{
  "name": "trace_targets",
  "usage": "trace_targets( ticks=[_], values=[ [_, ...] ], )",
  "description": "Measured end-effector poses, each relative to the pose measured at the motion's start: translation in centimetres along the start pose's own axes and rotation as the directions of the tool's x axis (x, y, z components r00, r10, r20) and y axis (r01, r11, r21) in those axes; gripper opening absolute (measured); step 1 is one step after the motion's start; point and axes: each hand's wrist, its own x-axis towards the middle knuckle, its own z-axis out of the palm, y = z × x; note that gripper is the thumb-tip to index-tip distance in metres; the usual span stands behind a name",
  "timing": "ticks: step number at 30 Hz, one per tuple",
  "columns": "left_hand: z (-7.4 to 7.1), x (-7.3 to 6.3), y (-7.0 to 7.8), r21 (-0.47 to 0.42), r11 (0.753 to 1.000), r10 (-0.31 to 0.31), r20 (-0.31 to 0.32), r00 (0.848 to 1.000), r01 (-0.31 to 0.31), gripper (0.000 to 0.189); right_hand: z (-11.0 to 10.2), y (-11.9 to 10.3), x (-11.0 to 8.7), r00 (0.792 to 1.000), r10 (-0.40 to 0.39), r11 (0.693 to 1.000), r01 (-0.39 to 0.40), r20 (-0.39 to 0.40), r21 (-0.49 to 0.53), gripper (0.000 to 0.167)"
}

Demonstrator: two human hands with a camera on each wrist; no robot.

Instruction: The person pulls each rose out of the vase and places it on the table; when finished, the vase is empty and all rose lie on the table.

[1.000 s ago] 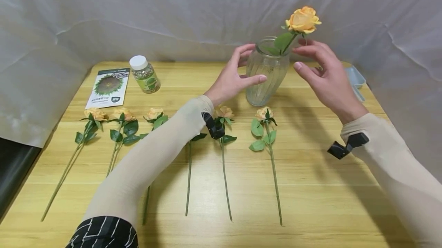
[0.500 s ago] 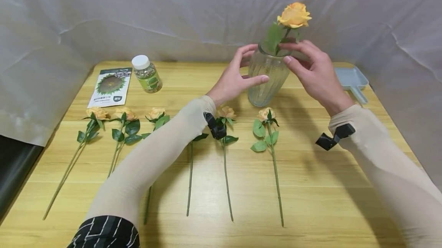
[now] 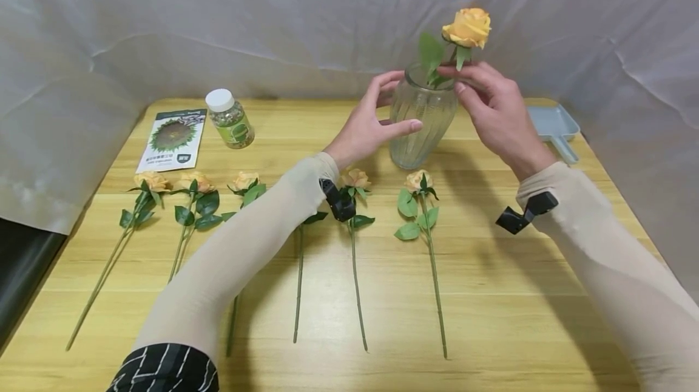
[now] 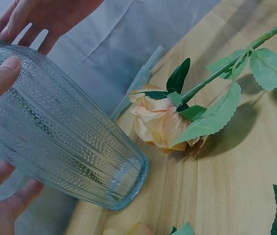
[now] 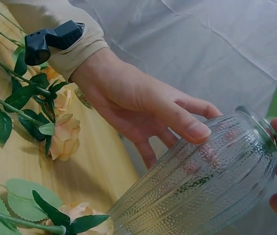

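A ribbed clear glass vase (image 3: pixel 423 122) stands at the back of the wooden table. My left hand (image 3: pixel 367 125) grips its side, thumb in front and fingers reaching behind. One yellow-orange rose (image 3: pixel 468 28) leans out of the mouth to the right, with a green leaf beside the rim. At the rim, my right hand (image 3: pixel 499 116) holds this rose low on its stem between thumb and index finger; the exact contact is partly covered. In the left wrist view, the vase (image 4: pixel 69 122) nearly fills the left side, and a loose rose (image 4: pixel 160 122) lies past its base.
Several roses lie in a row across the table, including a rose (image 3: pixel 419 182) just in front of the vase. A sunflower seed packet (image 3: pixel 172 140) and a white-capped jar (image 3: pixel 230 119) sit at back left. Behind my right hand lies a light-blue dustpan-shaped scoop (image 3: pixel 556 125).
My right hand has come left from beside the vase to the rim and the rose stem. The rose has turned, and its leaf now stands higher. My left hand has stayed on the vase.
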Motion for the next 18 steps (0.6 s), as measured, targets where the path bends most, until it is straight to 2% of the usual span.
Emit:
trace_targets(
  ticks=[7,12,16,18],
  values=[
    [0.03,-0.36,0.52,0.005,1.000,-0.002,0.000,1.000,0.002,0.096,0.03,-0.13,0.24,0.995,-0.037,0.999,0.040,-0.096,0.033,0.031],
    [0.05,-0.45,0.83,0.005,1.000,-0.012,0.000,1.000,0.012,0.094,-0.23,-0.38,0.60,0.978,-0.087,0.995,0.096,-0.191,0.039,0.030],
    [-0.01,-0.33,0.55,0.008,1.000,-0.004,-0.002,1.000,0.004,0.095,-0.41,-0.65,0.64,0.965,-0.100,0.992,0.115,-0.244,0.048,0.028],
    [-0.06,-0.27,0.34,0.012,1.000,0.001,-0.004,1.000,-0.001,0.095,-0.46,-0.84,0.62,0.956,-0.106,0.987,0.134,-0.273,0.084,0.027]
  ],
)
